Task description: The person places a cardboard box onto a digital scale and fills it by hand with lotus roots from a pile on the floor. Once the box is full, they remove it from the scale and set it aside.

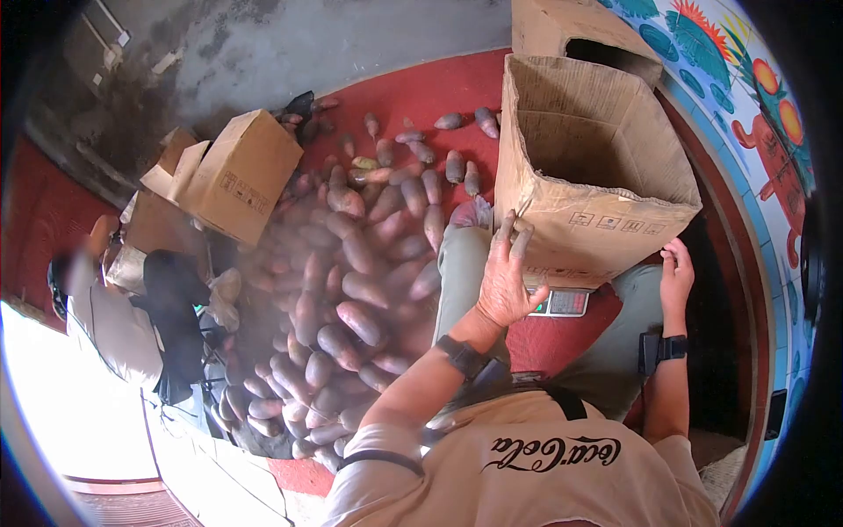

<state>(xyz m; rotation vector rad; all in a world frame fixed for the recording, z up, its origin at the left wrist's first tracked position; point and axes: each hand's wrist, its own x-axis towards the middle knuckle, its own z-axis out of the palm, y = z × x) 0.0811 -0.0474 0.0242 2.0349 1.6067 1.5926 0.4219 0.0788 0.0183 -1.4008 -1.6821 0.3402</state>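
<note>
A tall open cardboard box [606, 220] stands in front of my body, its inside dark and its contents not visible. Against the left part of its near side rests my left hand [509, 277], fingers apart and pointing up. My right hand [677, 268] touches the lower right corner of the box with bent fingers, apart from one another. Under the box's near edge shows a scale with a display [566, 304]. To the left a large heap of purple-red tubers [360, 250] lies on the red floor covering.
Another cardboard box [584, 26] is behind the open one. At the left stand a cardboard box [241, 176] and further cartons, beside a person in dark and light clothing [171, 307]. A painted wall [773, 132] runs along the right.
</note>
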